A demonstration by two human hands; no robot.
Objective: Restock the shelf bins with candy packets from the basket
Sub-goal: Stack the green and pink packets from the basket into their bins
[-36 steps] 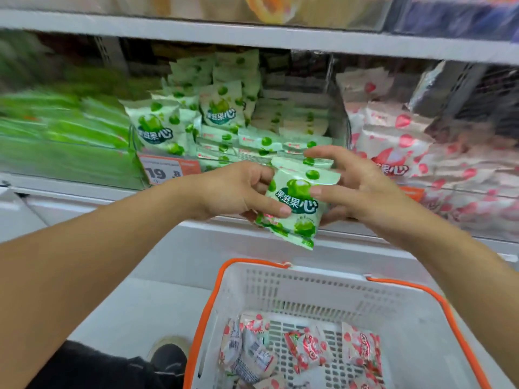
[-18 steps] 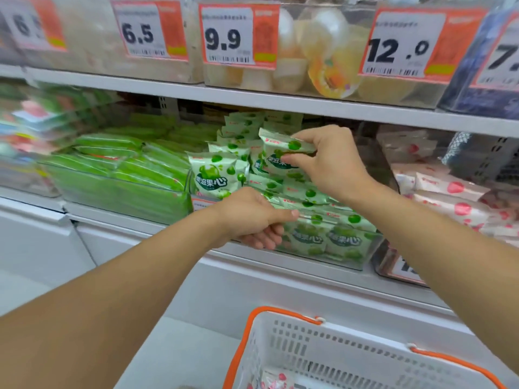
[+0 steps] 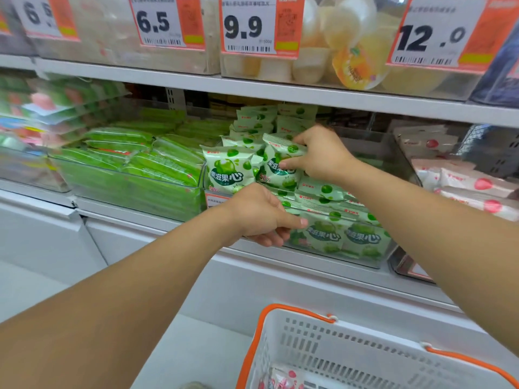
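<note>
Right hand, centre of frame: fingers and thumb curled round a green-and-white candy packet, holding it upright inside the clear bin on the middle shelf, just beside another upright packet at the bin's front left corner.

Left hand, below it: fingers curled under the front edge of the bin, thumb lying against the packets stacked flat at the front. Grip on the bin front, not on a loose packet.

More green-and-white packets stand in rows at the back of the bin.

Basket, white with orange handles, lower right of frame; pink-and-white packets just visible at its bottom.

Neighbouring bins: green bars to the left, pink-and-white packets to the right. Price tags hang on the upper shelf.
</note>
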